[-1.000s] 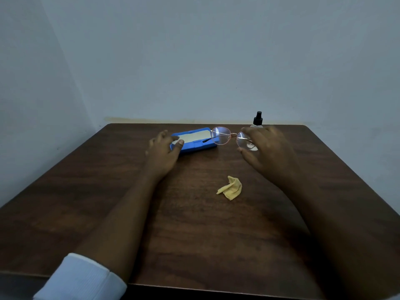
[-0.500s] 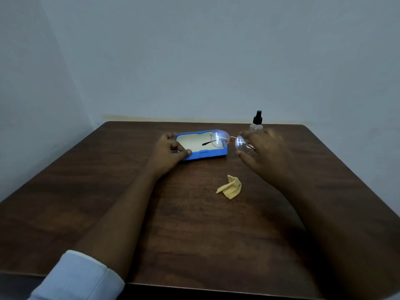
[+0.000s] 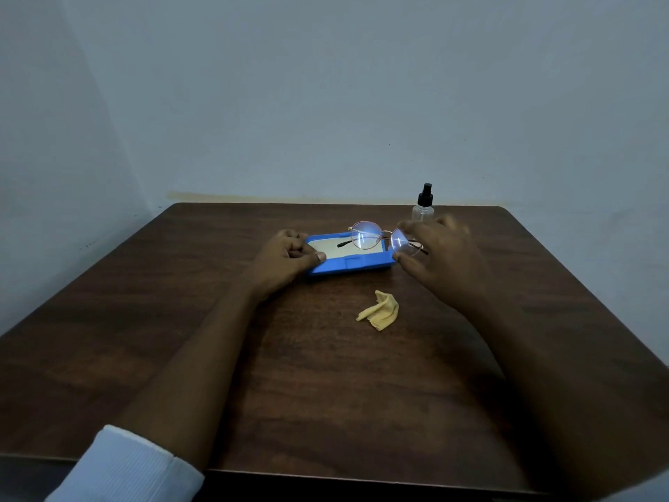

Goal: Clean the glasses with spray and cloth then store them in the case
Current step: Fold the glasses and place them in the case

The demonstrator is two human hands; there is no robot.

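Blue rectangular plastic case (image 3: 353, 264), open on the dark wooden table (image 3: 325, 393): gripping its left end with the left hand (image 3: 286, 253). Pinching the round metal-framed glasses (image 3: 367, 235) by one lens rim with the right hand (image 3: 441, 259), holding them just above the case. Judging cleaning as finished, crumpled yellow cloth (image 3: 380, 309) and small clear spray bottle (image 3: 423, 208) lying apart; seating the glasses and closing up remaining.
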